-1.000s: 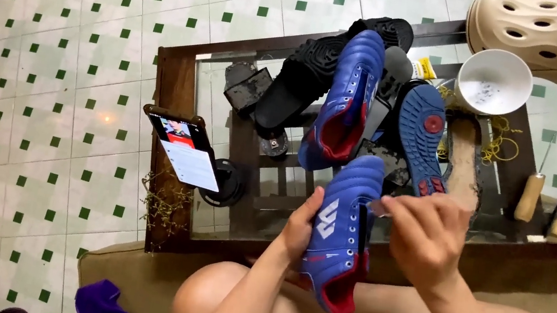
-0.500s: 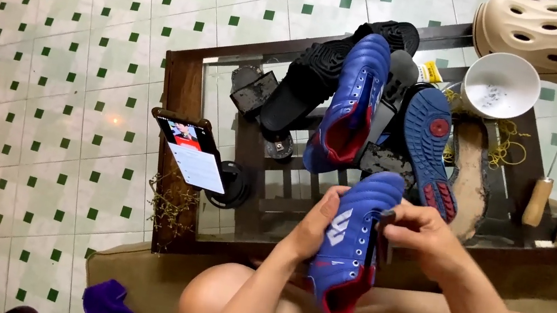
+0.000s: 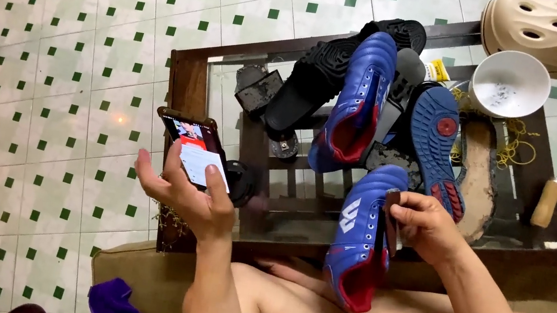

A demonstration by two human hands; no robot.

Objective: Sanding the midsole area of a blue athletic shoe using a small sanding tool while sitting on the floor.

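I see my right hand (image 3: 422, 226) closed on the side of the blue football shoe (image 3: 361, 242), which lies across my lap with its long axis running away toward the glass surface (image 3: 228, 97), while my left hand (image 3: 188, 194) hovers open near the phone (image 3: 194, 151), well left of the shoe.

One head camera looks steeply down, seemingly close, over the glass table (image 3: 227, 108).

blue shoe (image 3: 361, 242): glossy synthetic | table (image 3: 186, 84): wood, glass | bowl (image 3: 510, 84): white plastic
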